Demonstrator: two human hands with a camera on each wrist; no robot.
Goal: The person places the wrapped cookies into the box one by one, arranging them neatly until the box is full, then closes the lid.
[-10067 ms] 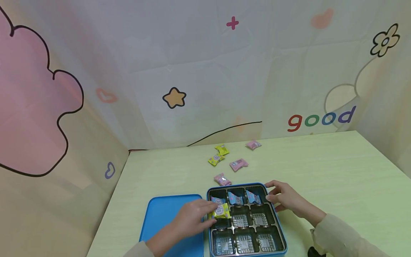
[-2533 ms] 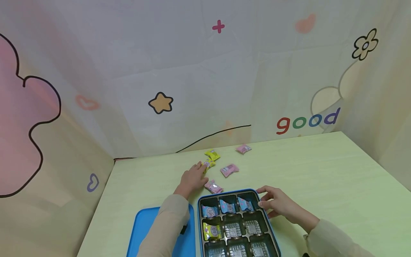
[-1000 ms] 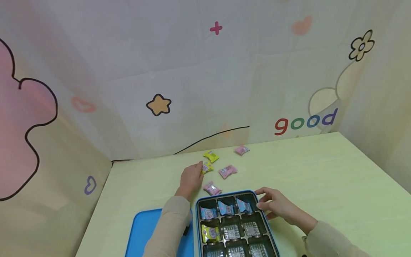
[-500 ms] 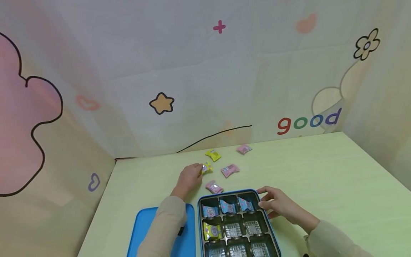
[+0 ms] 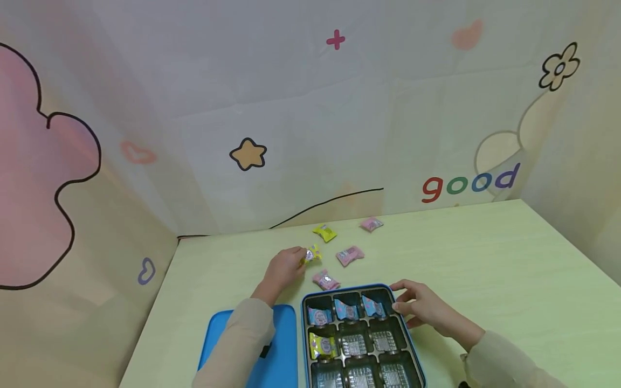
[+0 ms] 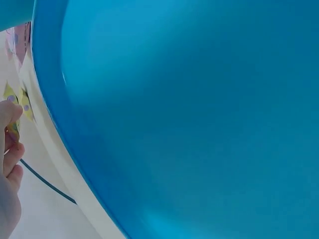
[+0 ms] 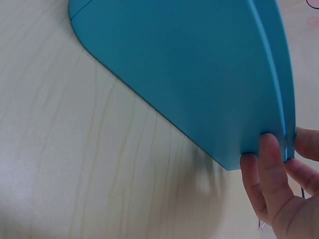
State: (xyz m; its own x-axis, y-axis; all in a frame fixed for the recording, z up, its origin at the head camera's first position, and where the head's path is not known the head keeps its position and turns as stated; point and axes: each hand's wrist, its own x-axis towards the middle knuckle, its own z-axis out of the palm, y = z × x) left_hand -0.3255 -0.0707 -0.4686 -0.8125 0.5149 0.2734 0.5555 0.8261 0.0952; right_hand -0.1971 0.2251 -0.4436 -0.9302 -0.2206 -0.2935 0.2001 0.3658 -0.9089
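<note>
My left hand (image 5: 283, 270) pinches a yellow wrapped candy (image 5: 313, 253) between thumb and fingertips, just behind the box; the left wrist view shows this candy (image 6: 13, 125) partly covered by the fingers. My right hand (image 5: 423, 306) grips the back right corner of a blue box (image 5: 354, 340) with a dark divided insert. The right wrist view has its fingers (image 7: 271, 169) against the outer wall. Three blue candies (image 5: 346, 310) lie in the back row, one per compartment. Another yellow candy (image 5: 322, 346) sits in the left compartment of the row in front.
Behind the box lie three pink candies (image 5: 350, 255) and another yellow candy (image 5: 325, 233). A blue lid (image 5: 283, 345) lies left of the box, partly under my left forearm. A patterned cloth wall (image 5: 310, 108) stands behind the table (image 5: 490, 258).
The left hand released a yellow candy in the box's left compartment, then reached behind the box and took another, drawing it slightly away from its neighbour. The right hand stays at the box corner.
</note>
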